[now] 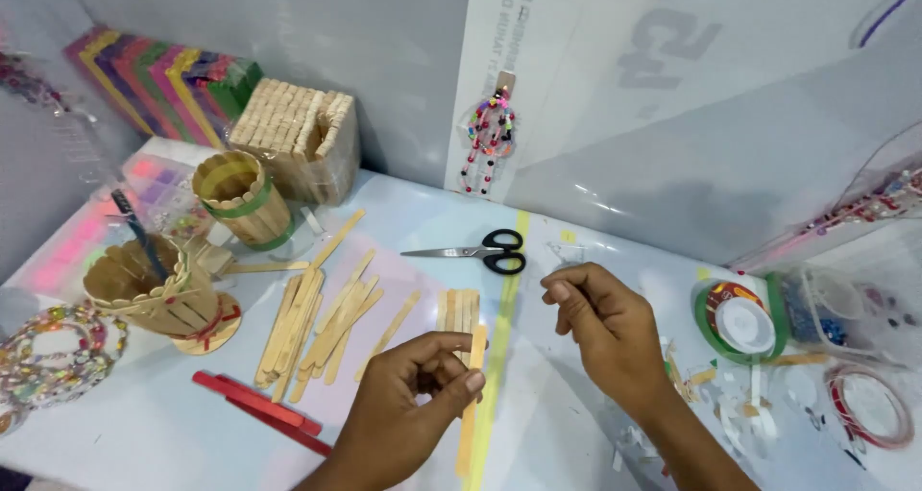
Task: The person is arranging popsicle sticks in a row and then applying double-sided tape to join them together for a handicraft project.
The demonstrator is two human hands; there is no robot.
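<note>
Left hand (408, 395) fingers clamped on wooden stick (471, 405), right hand (600, 323) fingers pinched together, scissors (475, 252) beyond, loose sticks (322, 323) alongside.

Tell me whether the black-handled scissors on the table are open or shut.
Shut. The scissors lie flat on the table, blades together as one thin point, handles side by side.
</note>
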